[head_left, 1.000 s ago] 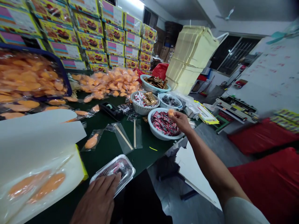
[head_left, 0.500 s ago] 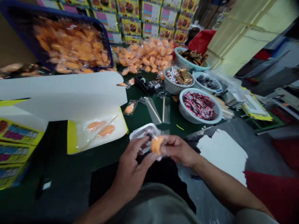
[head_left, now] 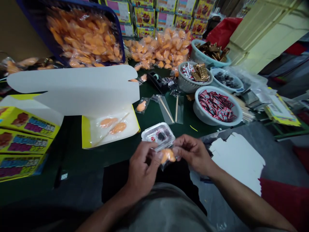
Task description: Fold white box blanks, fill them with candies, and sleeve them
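My left hand (head_left: 143, 167) and my right hand (head_left: 193, 153) meet over the near edge of the dark green table (head_left: 79, 161). Both pinch a small clear packet with an orange piece inside (head_left: 167, 156). Just beyond the fingers sits a clear plastic clamshell tray (head_left: 158, 135) with small dark and red items in it. The left fingers also touch the near side of that tray.
An open yellow-and-white box (head_left: 84, 106) holds two orange packets. White bowls of red sachets (head_left: 217, 106), gold wrappers (head_left: 195, 75) and dark pieces (head_left: 224, 80) stand right. A blue crate (head_left: 84, 35) and loose heap of orange packets (head_left: 164, 48) sit behind; wrapped sticks (head_left: 166, 109) lie mid-table.
My right hand came back from the red-sachet bowl with the orange packet. My left hand left the tray lid and joined it. The packet now sits lower, at the tray's near edge.
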Demonstrator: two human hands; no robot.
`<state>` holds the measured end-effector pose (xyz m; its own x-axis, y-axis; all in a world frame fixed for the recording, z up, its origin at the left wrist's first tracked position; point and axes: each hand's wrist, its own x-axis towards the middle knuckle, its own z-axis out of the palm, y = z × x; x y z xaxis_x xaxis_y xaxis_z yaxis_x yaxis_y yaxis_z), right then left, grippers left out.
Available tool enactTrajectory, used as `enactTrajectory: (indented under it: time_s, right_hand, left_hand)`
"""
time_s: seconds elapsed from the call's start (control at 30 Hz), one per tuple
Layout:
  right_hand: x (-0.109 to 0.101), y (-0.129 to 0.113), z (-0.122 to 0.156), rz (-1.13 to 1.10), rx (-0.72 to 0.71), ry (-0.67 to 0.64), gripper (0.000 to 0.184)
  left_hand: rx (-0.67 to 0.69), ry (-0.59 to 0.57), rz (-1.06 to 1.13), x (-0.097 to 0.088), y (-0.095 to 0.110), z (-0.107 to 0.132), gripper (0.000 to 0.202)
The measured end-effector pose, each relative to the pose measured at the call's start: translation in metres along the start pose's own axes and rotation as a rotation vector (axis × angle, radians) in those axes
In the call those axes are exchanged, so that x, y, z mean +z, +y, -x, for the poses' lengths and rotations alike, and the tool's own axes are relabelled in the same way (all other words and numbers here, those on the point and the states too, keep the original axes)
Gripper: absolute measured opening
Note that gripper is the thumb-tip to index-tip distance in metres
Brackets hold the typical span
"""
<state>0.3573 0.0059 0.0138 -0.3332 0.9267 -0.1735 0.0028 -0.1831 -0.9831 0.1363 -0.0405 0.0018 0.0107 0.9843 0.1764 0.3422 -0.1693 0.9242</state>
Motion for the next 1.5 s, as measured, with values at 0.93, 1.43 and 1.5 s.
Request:
enactTrajectory:
  time_s: [0.93, 1.43, 1.5]
  right_hand:
    - [-0.024, -0.021, -0.102, 1.349, -0.519, -0.003, 0.036]
    - [-0.114, 0.016, -0.170, 1.449, -0.038, 0.553, 0.052]
    - [-0.114, 0.008, -0.188, 1.443, 0.008, 0.592, 0.062]
  left_hand:
    - [0.657, -0.064, -0.960, 0.012, -0.061, -0.042, 0.051]
    - [0.606, -0.060, -0.933, 0.014, -0.066, -0.034, 0.056]
    - [0.610, -0.069, -0.936, 0.014, -0.066, -0.035, 0.055]
